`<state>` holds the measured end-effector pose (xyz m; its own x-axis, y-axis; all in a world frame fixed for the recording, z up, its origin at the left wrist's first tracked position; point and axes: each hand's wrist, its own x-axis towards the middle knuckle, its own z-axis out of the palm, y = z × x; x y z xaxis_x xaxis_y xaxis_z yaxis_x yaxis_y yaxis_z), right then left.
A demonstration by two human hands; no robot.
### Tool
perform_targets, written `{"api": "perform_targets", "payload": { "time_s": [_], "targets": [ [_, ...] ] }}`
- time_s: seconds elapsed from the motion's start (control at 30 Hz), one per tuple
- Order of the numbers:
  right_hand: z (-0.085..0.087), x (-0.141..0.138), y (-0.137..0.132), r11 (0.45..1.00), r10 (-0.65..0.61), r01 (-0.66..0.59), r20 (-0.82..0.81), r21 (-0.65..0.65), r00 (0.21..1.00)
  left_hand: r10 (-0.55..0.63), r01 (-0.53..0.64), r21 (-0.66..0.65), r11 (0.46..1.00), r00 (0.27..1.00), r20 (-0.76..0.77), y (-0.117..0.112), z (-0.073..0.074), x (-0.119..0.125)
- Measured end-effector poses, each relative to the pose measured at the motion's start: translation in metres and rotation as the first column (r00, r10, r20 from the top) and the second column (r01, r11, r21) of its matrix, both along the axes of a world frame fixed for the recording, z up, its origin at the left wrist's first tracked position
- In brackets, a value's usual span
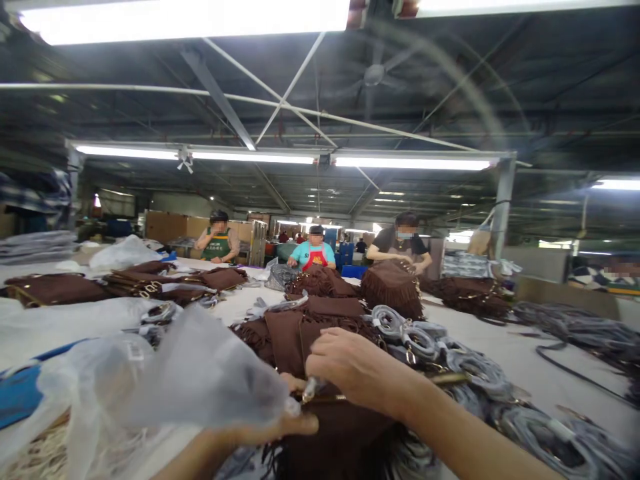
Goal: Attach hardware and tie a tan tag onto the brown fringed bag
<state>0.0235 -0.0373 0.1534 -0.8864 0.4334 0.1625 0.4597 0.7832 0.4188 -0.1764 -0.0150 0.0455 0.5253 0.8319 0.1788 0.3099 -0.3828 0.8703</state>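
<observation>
A translucent plastic sheet (215, 373) rises from my left hand (287, 420), whose thumb and fingers close on its lower right corner. Just to the right, my right hand (340, 370) is closed with its fingers curled downward; what they pinch is hidden. Between the two hands shows a small plastic-wrapped metal piece (312, 389). Both hands are over a dark brown fringed bag (335, 437) with a gold-coloured zip. Another brown bag (287, 337) lies right behind it.
Coiled grey-wrapped straps (475, 367) with metal clips lie on the right. Clear plastic bags (100, 373) and a blue item (20, 397) are at left. More brown bags (393, 287) are spread across the white table (500, 337). Several people work opposite.
</observation>
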Motion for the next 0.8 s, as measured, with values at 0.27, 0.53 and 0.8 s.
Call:
{"api": "perform_targets", "payload": {
  "time_s": [0.27,0.53,0.8],
  "targets": [
    [-0.032,0.030,-0.013,0.961,-0.241,0.199,-0.226,-0.192,0.944,0.086,-0.087,0.012,0.996,0.994,0.072,-0.007,0.009,0.008],
    [-0.065,0.113,-0.013,0.899,-0.431,0.437,-0.207,-0.019,0.878,0.311,-0.348,0.079,0.934,0.903,0.297,0.018,0.001,0.012],
    [-0.119,0.237,-0.021,0.914,-0.370,0.404,-0.490,-0.039,0.789,0.405,-0.299,-0.287,0.910,0.789,0.462,0.048,-0.016,-0.007]
  ]
}}
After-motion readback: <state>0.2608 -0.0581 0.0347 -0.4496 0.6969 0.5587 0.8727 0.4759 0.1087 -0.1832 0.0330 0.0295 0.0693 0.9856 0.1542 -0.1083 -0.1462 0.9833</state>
